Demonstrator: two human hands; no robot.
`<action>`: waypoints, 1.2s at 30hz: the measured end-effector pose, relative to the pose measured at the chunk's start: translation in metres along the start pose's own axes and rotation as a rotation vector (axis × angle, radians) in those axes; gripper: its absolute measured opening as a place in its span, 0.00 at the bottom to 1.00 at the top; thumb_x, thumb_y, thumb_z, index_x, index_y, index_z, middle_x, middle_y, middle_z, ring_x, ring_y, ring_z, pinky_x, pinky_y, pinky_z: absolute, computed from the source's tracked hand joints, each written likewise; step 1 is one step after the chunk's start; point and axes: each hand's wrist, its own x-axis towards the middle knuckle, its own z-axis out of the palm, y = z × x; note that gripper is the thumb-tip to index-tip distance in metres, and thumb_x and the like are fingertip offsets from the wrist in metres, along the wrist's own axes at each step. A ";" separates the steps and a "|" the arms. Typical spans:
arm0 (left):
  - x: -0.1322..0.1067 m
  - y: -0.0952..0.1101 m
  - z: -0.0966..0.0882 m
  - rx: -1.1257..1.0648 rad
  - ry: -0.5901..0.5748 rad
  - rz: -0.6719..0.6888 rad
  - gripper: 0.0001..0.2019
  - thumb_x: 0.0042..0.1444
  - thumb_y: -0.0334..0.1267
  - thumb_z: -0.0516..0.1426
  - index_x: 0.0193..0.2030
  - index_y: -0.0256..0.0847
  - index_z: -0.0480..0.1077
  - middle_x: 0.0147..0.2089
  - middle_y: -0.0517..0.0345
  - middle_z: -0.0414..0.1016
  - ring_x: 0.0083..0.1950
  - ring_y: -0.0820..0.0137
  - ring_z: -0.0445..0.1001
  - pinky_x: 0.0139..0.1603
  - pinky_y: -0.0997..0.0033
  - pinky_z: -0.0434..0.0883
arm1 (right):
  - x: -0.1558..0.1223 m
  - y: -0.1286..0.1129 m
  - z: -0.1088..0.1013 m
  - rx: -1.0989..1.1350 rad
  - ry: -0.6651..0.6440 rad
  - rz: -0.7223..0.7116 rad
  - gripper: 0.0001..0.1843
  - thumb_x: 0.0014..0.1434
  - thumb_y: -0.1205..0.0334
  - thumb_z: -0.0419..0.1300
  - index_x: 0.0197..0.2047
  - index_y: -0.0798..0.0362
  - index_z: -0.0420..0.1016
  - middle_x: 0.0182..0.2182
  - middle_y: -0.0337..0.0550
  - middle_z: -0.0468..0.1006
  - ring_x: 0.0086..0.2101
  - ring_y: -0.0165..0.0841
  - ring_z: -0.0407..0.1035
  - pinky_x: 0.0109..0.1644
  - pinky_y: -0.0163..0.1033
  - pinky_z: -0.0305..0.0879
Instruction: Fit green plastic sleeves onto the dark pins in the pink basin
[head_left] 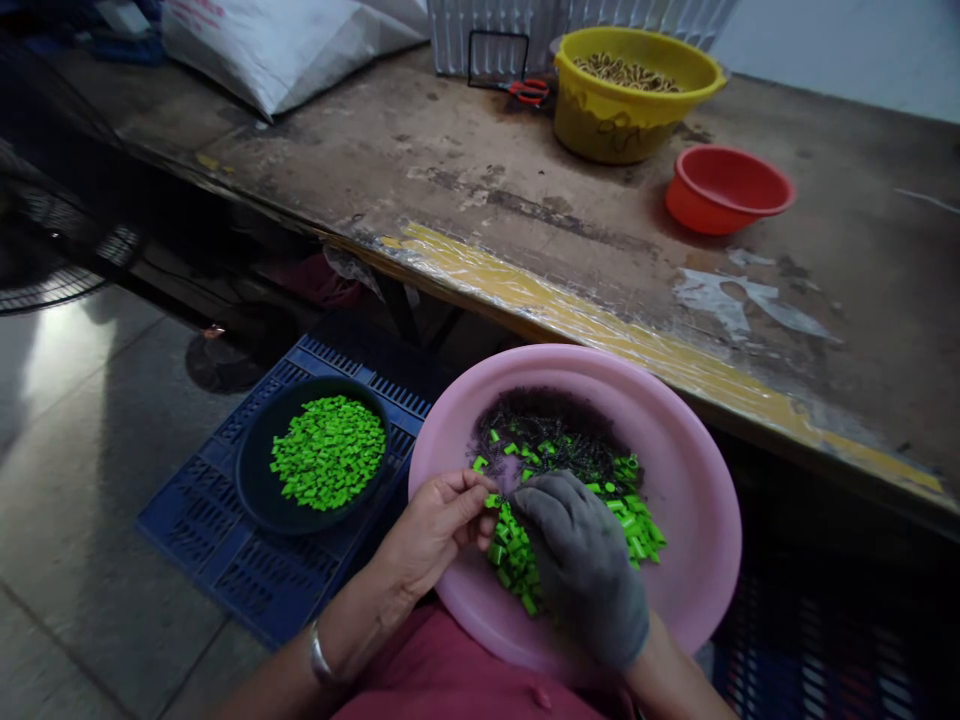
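Observation:
A wide pink basin (697, 540) rests at my lap. Inside it are loose green plastic pieces (517, 560) and a heap of small dark bits (555, 425), too fine to make out. My bare left hand (439, 520) pinches one small green plastic piece (493, 500) over the basin. My right hand (577, 560), in a grey glove, meets it there with its fingers closed; what they hold is hidden. On the left, a dark round tub (251, 480) holds a pile of similar green pieces (330, 450).
The tub stands on a blue plastic crate (210, 560). Beyond the basin, a worn wooden workbench (450, 150) carries a yellow tub (607, 120), a red bowl (720, 200), red-handled scissors (529, 92) and a white sack (277, 50). A fan (67, 250) is at far left.

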 end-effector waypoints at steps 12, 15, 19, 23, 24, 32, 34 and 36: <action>0.002 -0.003 0.000 0.052 0.001 -0.019 0.17 0.50 0.47 0.64 0.31 0.35 0.67 0.23 0.61 0.67 0.21 0.79 0.64 0.21 0.80 0.62 | -0.001 -0.007 0.003 -0.173 -0.082 -0.050 0.13 0.61 0.73 0.48 0.39 0.53 0.72 0.34 0.46 0.76 0.36 0.37 0.66 0.43 0.43 0.65; 0.002 -0.004 0.000 0.049 0.009 -0.021 0.17 0.50 0.47 0.64 0.32 0.35 0.67 0.22 0.62 0.67 0.21 0.79 0.63 0.21 0.80 0.61 | -0.001 -0.008 0.004 -0.192 -0.094 -0.060 0.13 0.61 0.73 0.47 0.38 0.53 0.72 0.34 0.46 0.76 0.35 0.37 0.65 0.42 0.43 0.64; 0.002 -0.006 0.002 0.041 0.029 -0.004 0.17 0.49 0.46 0.65 0.30 0.35 0.66 0.21 0.63 0.66 0.21 0.80 0.63 0.21 0.80 0.61 | -0.004 -0.008 0.008 -0.184 -0.085 -0.052 0.13 0.63 0.71 0.47 0.38 0.53 0.72 0.34 0.45 0.76 0.35 0.37 0.65 0.44 0.42 0.63; 0.002 -0.010 0.004 0.039 0.068 0.068 0.16 0.48 0.45 0.66 0.31 0.35 0.67 0.23 0.63 0.67 0.22 0.79 0.64 0.22 0.79 0.62 | -0.007 -0.007 0.011 -0.165 -0.030 -0.040 0.15 0.65 0.70 0.44 0.37 0.55 0.72 0.33 0.46 0.75 0.36 0.37 0.66 0.45 0.42 0.63; 0.002 -0.011 0.005 0.045 0.077 0.085 0.16 0.48 0.45 0.66 0.32 0.35 0.68 0.24 0.63 0.67 0.22 0.79 0.64 0.22 0.79 0.62 | -0.008 -0.007 0.011 -0.151 -0.017 -0.035 0.15 0.65 0.70 0.44 0.37 0.55 0.72 0.32 0.46 0.75 0.36 0.37 0.66 0.46 0.41 0.62; 0.002 -0.024 0.008 0.092 0.091 0.241 0.12 0.53 0.43 0.63 0.33 0.36 0.68 0.24 0.63 0.67 0.24 0.78 0.66 0.26 0.77 0.65 | -0.005 -0.009 0.010 -0.164 -0.019 0.054 0.16 0.65 0.67 0.45 0.31 0.52 0.70 0.27 0.43 0.73 0.30 0.36 0.63 0.37 0.40 0.57; 0.003 -0.024 0.008 0.072 0.090 0.238 0.12 0.52 0.43 0.63 0.33 0.36 0.68 0.24 0.64 0.67 0.24 0.77 0.66 0.25 0.77 0.65 | -0.004 -0.009 0.009 -0.168 -0.025 0.069 0.15 0.65 0.67 0.46 0.30 0.52 0.70 0.26 0.43 0.72 0.29 0.36 0.62 0.35 0.40 0.55; 0.003 -0.023 0.008 0.073 0.085 0.222 0.13 0.52 0.44 0.63 0.33 0.36 0.68 0.24 0.64 0.67 0.24 0.77 0.66 0.25 0.77 0.65 | -0.004 -0.008 0.009 -0.151 -0.026 0.070 0.15 0.65 0.67 0.47 0.30 0.52 0.70 0.25 0.43 0.72 0.28 0.36 0.62 0.34 0.39 0.55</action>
